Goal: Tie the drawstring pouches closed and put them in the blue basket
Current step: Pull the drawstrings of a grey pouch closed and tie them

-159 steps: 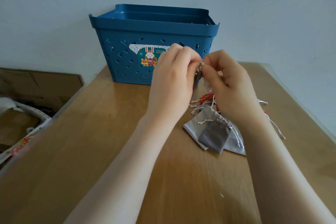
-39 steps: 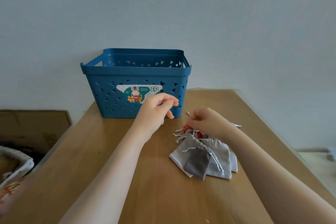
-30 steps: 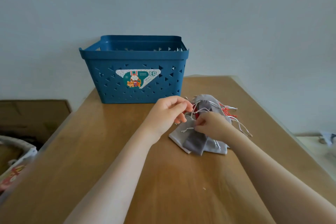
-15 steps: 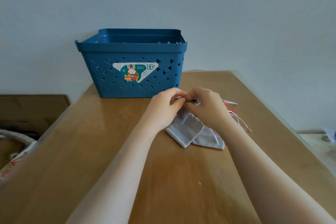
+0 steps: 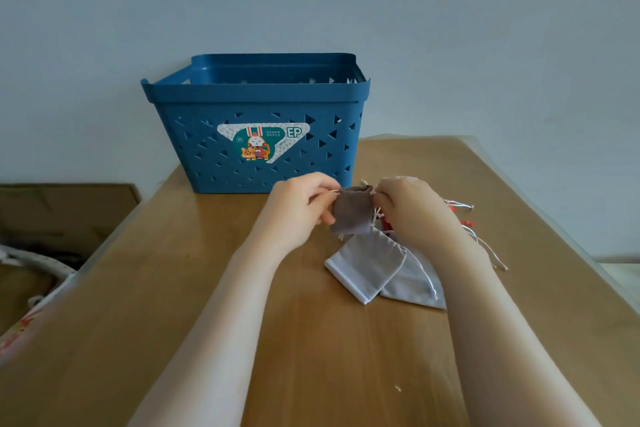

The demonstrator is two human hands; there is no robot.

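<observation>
Dark grey pouch (image 5: pixel 352 213) held up above table (image 5: pixel 173 288), just in front of blue basket (image 5: pixel 256 121). Left hand (image 5: pixel 298 215) pinching cord at left of pouch mouth; right hand (image 5: pixel 412 215) pinching cord at right. Light grey pouches (image 5: pixel 377 270) flat on table beneath. Red pouch mostly hidden behind right hand.

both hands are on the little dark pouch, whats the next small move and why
Probably pull the two cord ends apart to cinch it. The left hand and right hand each pinch a side of the small dark grey fabric pouch at its top, whose mouth looks not yet gathered, in front of the blue plastic basket.
</observation>
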